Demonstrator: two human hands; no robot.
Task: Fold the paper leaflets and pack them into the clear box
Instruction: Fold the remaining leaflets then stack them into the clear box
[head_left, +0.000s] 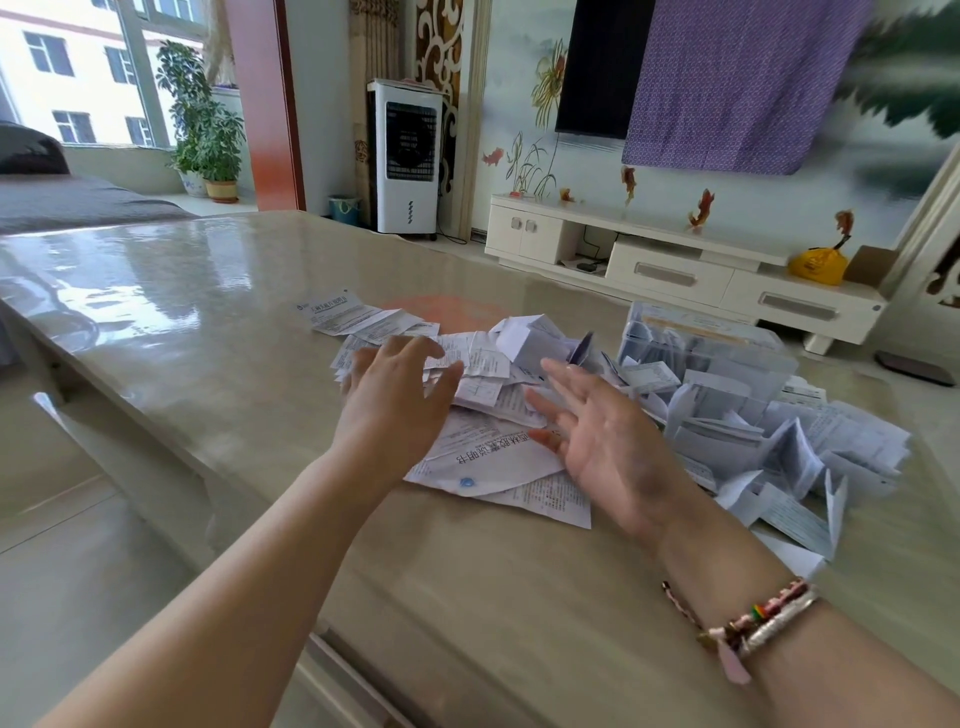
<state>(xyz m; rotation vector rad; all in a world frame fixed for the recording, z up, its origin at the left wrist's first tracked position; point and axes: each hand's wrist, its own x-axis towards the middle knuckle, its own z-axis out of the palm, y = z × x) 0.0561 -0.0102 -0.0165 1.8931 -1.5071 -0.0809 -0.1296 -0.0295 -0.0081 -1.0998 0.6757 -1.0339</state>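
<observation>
A loose heap of white printed paper leaflets (488, 374) covers the middle of the beige table (218, 322). A large unfolded leaflet (488, 462) lies nearest me, print side up. My left hand (397, 395) hovers over the heap's left part, fingers spread, holding nothing. My right hand (597, 431) is open over the heap's middle, palm turned left, fingers straight. The clear box (706, 353) stands at the far right of the heap with folded leaflets inside. More folded leaflets (769, 452) lie piled in front of it.
A single flat leaflet (337, 312) lies apart at the heap's far left. The table's left edge runs diagonally down to the floor. Beyond the table stand a white TV cabinet (675, 265) and a white air cooler (408, 156).
</observation>
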